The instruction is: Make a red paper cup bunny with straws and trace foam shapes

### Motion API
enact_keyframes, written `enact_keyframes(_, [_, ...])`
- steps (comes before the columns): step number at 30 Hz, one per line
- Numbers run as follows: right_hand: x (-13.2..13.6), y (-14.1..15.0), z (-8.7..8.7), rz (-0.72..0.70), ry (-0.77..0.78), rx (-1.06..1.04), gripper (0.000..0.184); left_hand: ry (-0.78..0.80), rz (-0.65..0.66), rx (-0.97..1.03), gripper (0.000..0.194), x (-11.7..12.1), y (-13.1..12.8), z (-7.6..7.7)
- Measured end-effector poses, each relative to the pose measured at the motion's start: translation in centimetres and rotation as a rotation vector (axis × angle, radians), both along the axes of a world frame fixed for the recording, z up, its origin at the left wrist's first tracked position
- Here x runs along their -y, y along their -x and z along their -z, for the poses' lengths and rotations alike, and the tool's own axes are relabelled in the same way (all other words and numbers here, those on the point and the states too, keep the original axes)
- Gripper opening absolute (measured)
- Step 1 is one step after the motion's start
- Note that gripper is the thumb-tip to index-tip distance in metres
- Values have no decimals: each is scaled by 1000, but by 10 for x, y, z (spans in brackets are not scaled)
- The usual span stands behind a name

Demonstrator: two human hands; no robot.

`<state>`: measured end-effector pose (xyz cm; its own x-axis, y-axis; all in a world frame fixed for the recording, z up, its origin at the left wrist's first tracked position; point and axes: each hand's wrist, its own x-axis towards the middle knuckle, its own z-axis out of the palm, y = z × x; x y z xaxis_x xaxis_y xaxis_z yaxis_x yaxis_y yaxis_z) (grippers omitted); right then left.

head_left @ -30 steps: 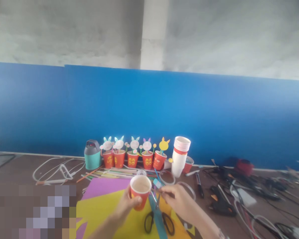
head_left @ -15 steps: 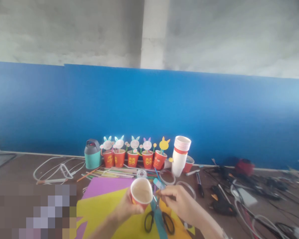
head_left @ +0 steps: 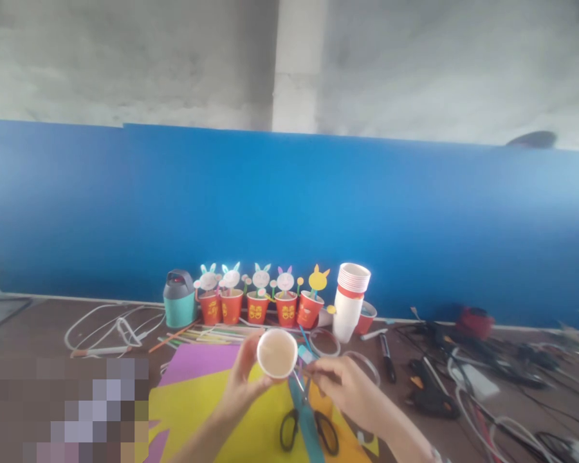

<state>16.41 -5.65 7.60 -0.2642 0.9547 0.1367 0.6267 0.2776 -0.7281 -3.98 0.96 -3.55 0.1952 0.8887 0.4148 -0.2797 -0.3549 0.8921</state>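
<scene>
My left hand [head_left: 251,373] is wrapped round a paper cup [head_left: 276,354], white inside, its open mouth facing me. Just right of the cup, my right hand [head_left: 335,382] is closed in a pinch; whatever sits between its fingertips is too small and blurred to name. Below both hands lie black-handled scissors [head_left: 329,432], blades apart, on a blue strip [head_left: 309,427]. Under them are sheets of yellow paper [head_left: 193,402], purple paper [head_left: 197,363] and orange paper [head_left: 345,431].
Red cups [head_left: 257,308] with paper rabbit figures line the blue partition [head_left: 270,212]. A stack of white cups [head_left: 350,302] and a teal container [head_left: 179,302] flank them. A marker [head_left: 386,357], a glue gun [head_left: 431,389] and tangled cables [head_left: 492,373] lie at right.
My left hand has raised the cup slightly and tipped its mouth further toward me. My right hand has barely moved. A dark rounded shape now shows above the partition at upper right.
</scene>
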Motion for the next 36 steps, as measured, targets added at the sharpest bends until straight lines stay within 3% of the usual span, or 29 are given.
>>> enact_keyframes(4, [-1,7,13,18,33,-46,24,-28,-141,2,103,2,-5,6])
enact_keyframes(8, [-1,8,23,-25,159,-114,20,7,-129,-12,89,6,-5,-4])
enact_keyframes(12, [2,7,20,-38,149,-72,18,-93,-94,-70,71,6,-1,-16])
enact_keyframes(16, [9,7,19,-25,168,-9,17,-133,-122,-79,78,7,-1,-13])
enact_keyframes(22, [21,16,9,-35,260,72,8,-91,58,3,87,6,-4,-5])
enact_keyframes(26, [23,23,1,-49,250,95,6,-132,65,10,81,6,-3,-6])
enact_keyframes(30, [22,22,3,-91,209,114,6,-171,66,-16,76,8,-3,-8])
enact_keyframes(36, [22,22,4,-69,278,109,5,-202,26,-53,77,9,-3,-10])
